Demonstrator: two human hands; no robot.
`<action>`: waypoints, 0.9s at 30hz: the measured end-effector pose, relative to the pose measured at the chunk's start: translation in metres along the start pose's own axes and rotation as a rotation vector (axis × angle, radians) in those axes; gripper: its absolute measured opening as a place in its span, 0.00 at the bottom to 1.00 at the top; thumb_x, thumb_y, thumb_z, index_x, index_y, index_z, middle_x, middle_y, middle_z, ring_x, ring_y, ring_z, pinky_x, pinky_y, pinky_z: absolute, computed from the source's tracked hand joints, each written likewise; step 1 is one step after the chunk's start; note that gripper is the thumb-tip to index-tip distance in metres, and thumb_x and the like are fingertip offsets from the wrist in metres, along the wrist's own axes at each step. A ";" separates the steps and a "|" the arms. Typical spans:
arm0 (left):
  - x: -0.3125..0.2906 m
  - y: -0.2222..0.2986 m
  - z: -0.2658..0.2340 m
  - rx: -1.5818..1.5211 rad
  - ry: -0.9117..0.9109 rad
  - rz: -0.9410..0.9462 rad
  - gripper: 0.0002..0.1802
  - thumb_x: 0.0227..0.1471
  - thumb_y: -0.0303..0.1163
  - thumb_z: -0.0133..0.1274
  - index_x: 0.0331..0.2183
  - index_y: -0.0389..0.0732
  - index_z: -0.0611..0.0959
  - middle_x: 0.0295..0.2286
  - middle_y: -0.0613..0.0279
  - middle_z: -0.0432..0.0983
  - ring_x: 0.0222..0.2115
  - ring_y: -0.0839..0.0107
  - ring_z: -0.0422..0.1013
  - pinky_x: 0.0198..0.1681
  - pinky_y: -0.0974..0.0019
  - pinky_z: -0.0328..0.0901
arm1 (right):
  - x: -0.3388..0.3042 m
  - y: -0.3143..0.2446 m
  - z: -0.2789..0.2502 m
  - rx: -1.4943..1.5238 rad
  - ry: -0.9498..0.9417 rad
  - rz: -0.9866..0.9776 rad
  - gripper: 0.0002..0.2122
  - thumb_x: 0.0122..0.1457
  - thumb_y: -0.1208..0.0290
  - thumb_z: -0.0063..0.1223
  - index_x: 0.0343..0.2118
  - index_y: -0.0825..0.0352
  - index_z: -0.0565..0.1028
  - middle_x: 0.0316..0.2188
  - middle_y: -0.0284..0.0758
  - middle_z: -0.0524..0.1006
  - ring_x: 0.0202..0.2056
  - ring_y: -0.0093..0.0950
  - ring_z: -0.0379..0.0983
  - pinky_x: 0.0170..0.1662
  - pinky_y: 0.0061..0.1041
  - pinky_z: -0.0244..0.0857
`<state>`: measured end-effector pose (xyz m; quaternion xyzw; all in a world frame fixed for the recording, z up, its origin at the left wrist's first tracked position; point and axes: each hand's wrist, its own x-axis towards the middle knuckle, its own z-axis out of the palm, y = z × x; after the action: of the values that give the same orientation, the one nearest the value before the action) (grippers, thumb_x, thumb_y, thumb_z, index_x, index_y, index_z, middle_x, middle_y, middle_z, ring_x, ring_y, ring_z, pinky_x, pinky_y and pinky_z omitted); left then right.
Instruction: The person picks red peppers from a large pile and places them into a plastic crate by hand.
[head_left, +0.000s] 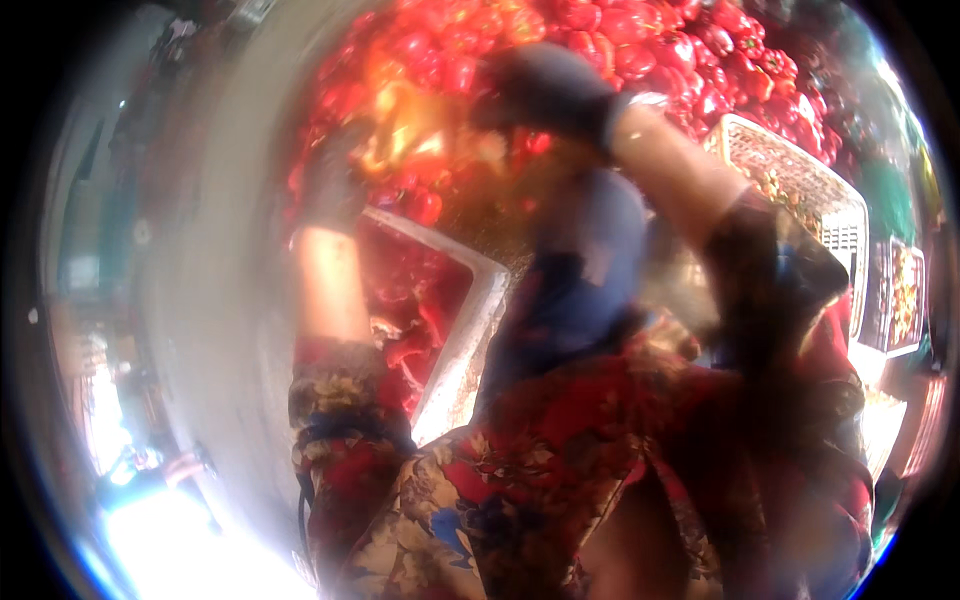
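Observation:
A large heap of red bell peppers (640,45) lies in front of me, and both my hands are over its near part. My right hand (550,92), in a dark glove, is smeared by motion above the peppers; its fingers cannot be made out. My left hand (338,175), gloved too, is blurred at the heap's left side, beside some orange-yellow peppers (405,120). Whether either hand holds anything is not visible. Under my left forearm stands a white crate (487,285) with red pepper pieces (415,320) in it.
On the right a white plastic basket (790,165) stands against the heap, with small pale bits inside. Farther right is another white basket (905,295). Pale floor (215,250) stretches along the left, with strong glare at the lower left.

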<state>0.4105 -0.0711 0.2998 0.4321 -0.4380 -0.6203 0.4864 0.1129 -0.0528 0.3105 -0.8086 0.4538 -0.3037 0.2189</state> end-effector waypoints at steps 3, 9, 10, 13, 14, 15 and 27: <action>-0.059 -0.005 -0.067 -0.153 0.096 0.063 0.09 0.52 0.27 0.55 0.38 0.39 0.79 0.31 0.65 0.75 0.34 0.71 0.74 0.37 0.69 0.71 | 0.019 -0.044 0.072 -0.003 -0.120 0.012 0.16 0.47 0.54 0.57 0.30 0.64 0.80 0.26 0.45 0.78 0.32 0.43 0.76 0.38 0.39 0.70; -0.154 -0.065 -0.190 1.142 0.511 0.310 0.06 0.52 0.28 0.54 0.35 0.40 0.80 0.31 0.62 0.75 0.34 0.69 0.73 0.38 0.67 0.68 | 0.024 -0.109 0.157 0.174 -0.471 -0.066 0.15 0.56 0.56 0.52 0.35 0.64 0.77 0.36 0.43 0.77 0.39 0.41 0.75 0.41 0.37 0.69; -0.150 -0.079 -0.193 1.627 0.532 0.410 0.08 0.52 0.28 0.54 0.36 0.39 0.80 0.31 0.60 0.76 0.36 0.67 0.73 0.40 0.65 0.67 | 0.023 -0.087 0.194 0.009 -0.392 -0.222 0.14 0.58 0.57 0.50 0.38 0.63 0.77 0.38 0.44 0.76 0.39 0.41 0.74 0.43 0.38 0.68; -0.159 -0.094 -0.148 1.234 0.520 -0.040 0.12 0.53 0.28 0.51 0.41 0.38 0.80 0.37 0.57 0.78 0.42 0.64 0.73 0.44 0.64 0.67 | 0.004 -0.038 0.249 0.025 -0.376 -0.453 0.19 0.57 0.57 0.52 0.45 0.65 0.74 0.48 0.42 0.74 0.39 0.41 0.76 0.41 0.36 0.69; -0.172 -0.114 -0.169 1.354 0.304 -0.004 0.14 0.55 0.29 0.49 0.43 0.37 0.79 0.41 0.55 0.76 0.45 0.63 0.72 0.47 0.64 0.66 | -0.002 -0.037 0.246 0.093 -0.489 -0.339 0.19 0.58 0.59 0.51 0.47 0.66 0.73 0.50 0.41 0.73 0.37 0.38 0.76 0.39 0.35 0.69; -0.181 -0.148 -0.199 1.289 0.291 0.012 0.16 0.56 0.31 0.49 0.46 0.36 0.77 0.44 0.53 0.74 0.47 0.62 0.71 0.50 0.63 0.64 | -0.008 -0.038 0.243 0.153 -0.585 -0.220 0.19 0.59 0.60 0.51 0.49 0.67 0.72 0.53 0.40 0.72 0.36 0.36 0.76 0.38 0.34 0.69; -0.140 -0.184 -0.066 2.024 0.201 -0.409 0.21 0.58 0.44 0.44 0.51 0.47 0.76 0.51 0.58 0.69 0.53 0.57 0.64 0.58 0.37 0.50 | 0.014 0.033 0.080 0.795 -0.195 0.466 0.16 0.62 0.60 0.50 0.48 0.64 0.73 0.29 0.33 0.79 0.18 0.17 0.65 0.22 0.17 0.60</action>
<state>0.4537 0.0846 0.1216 0.7543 -0.6300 0.0062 -0.1844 0.1538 -0.0751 0.2368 -0.5637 0.4491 -0.3192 0.6154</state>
